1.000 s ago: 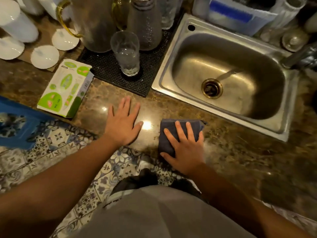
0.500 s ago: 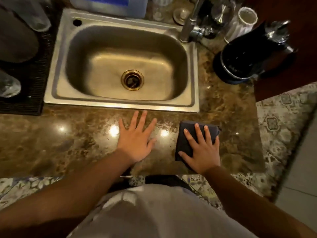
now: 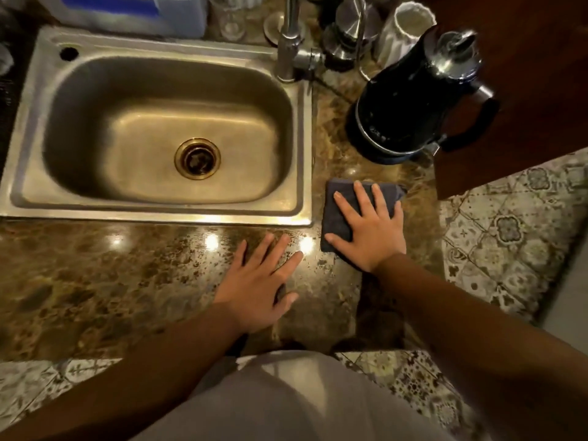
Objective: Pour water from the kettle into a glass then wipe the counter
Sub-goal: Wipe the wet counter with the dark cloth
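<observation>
Marble counter [image 3: 95,275]: right hand [image 3: 370,229] flat on cloth [image 3: 337,214] beside sink [image 3: 305,154].

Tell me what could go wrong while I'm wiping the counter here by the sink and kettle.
The cloth under your right hand lies just in front of the black kettle; a forward stroke could bump it. The counter ends close to the right of the cloth, so a sideways sweep might slide it off. Your left hand rests flat on glossy stone, which could be slippery if wet.
</observation>
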